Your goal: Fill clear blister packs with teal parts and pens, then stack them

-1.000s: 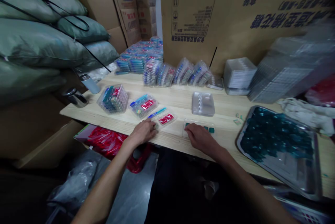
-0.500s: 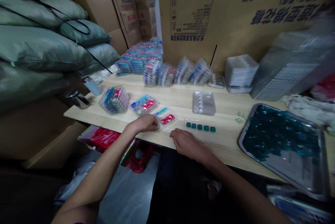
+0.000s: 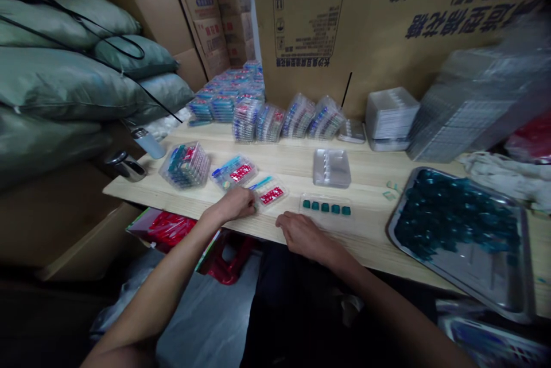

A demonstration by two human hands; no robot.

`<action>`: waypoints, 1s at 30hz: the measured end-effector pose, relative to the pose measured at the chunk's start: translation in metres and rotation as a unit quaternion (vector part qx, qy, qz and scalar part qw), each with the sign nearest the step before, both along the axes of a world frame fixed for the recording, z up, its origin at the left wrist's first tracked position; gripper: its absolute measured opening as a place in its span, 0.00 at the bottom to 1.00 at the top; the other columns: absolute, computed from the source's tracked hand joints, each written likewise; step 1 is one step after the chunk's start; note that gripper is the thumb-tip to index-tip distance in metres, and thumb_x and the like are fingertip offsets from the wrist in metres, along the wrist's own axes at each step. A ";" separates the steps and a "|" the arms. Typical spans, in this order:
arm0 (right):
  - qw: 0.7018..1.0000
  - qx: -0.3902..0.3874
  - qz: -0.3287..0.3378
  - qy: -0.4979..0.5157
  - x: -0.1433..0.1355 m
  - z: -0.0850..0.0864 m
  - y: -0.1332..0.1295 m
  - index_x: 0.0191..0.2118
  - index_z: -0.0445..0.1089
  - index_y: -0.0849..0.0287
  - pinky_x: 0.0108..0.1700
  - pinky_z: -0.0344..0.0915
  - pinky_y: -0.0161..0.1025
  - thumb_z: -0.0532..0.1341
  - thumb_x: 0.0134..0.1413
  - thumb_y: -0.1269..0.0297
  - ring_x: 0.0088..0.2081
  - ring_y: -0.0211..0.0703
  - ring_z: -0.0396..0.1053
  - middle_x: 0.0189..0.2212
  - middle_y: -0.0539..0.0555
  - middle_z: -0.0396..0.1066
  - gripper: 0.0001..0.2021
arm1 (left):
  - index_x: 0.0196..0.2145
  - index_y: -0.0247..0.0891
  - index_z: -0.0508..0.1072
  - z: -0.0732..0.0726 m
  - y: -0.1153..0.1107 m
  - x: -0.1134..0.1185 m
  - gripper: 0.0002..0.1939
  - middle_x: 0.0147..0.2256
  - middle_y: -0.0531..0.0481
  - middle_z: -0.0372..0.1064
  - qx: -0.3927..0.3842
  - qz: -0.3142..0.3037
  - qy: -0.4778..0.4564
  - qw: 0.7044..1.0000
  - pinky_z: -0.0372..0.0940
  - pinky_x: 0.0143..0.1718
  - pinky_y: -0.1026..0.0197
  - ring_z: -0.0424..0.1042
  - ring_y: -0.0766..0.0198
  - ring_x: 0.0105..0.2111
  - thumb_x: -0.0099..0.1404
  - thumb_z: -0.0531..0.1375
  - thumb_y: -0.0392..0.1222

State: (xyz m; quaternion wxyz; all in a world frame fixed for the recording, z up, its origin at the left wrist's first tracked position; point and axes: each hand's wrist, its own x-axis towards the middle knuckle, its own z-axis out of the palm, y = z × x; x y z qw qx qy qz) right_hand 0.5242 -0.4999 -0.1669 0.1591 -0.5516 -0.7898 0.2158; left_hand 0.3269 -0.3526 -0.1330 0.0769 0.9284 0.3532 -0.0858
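My left hand [image 3: 239, 202] is closed at the near left corner of a clear tray with a red dotted packet [image 3: 271, 194] and a blue stick; what its fingers pinch is hidden. Behind it lies a second clear tray with a red packet [image 3: 240, 172] and a blue pen. My right hand [image 3: 301, 233] rests with curled fingers at the table's front edge, and whether it holds anything cannot be made out. Just beyond it is a clear tray holding several green pieces in a row [image 3: 326, 207]. An unfilled clear tray [image 3: 332, 167] lies farther back.
A metal tray of dark teal pieces [image 3: 460, 219] is at the right. Filled packs [image 3: 186, 166] are stacked at the left, beside a flask [image 3: 127, 166] and a blue bottle [image 3: 148, 143]. Clear tray stacks [image 3: 391, 118] and a large carton [image 3: 344, 23] stand behind.
The whole view has shifted slightly. Both hands keep nearly the same places by the trays, with no clear change in what they touch.
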 end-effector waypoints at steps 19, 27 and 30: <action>0.970 0.038 -0.164 0.174 -0.047 0.029 0.056 0.43 0.64 0.59 0.37 0.60 0.36 0.55 0.57 0.71 0.35 0.42 0.69 0.34 0.53 0.72 0.08 | 0.31 0.30 0.77 -0.007 -0.050 -0.002 0.19 0.27 0.49 0.75 -0.491 0.330 -0.568 0.572 0.68 0.31 0.71 0.72 0.72 0.25 0.45 0.75 0.43; 0.972 0.043 -0.165 0.161 -0.052 0.032 0.057 0.41 0.63 0.58 0.36 0.58 0.36 0.54 0.57 0.73 0.34 0.43 0.70 0.32 0.53 0.73 0.07 | 0.41 0.34 0.76 -0.003 -0.058 -0.003 0.24 0.33 0.51 0.76 -0.327 0.293 -0.624 0.646 0.69 0.37 0.65 0.74 0.67 0.31 0.47 0.74 0.43; 0.971 0.048 -0.160 0.172 -0.053 0.034 0.056 0.42 0.63 0.58 0.36 0.59 0.35 0.53 0.58 0.73 0.34 0.43 0.71 0.33 0.53 0.73 0.07 | 0.40 0.34 0.77 -0.002 -0.060 -0.004 0.22 0.32 0.50 0.76 -0.287 0.303 -0.619 0.665 0.69 0.37 0.63 0.74 0.65 0.31 0.48 0.73 0.46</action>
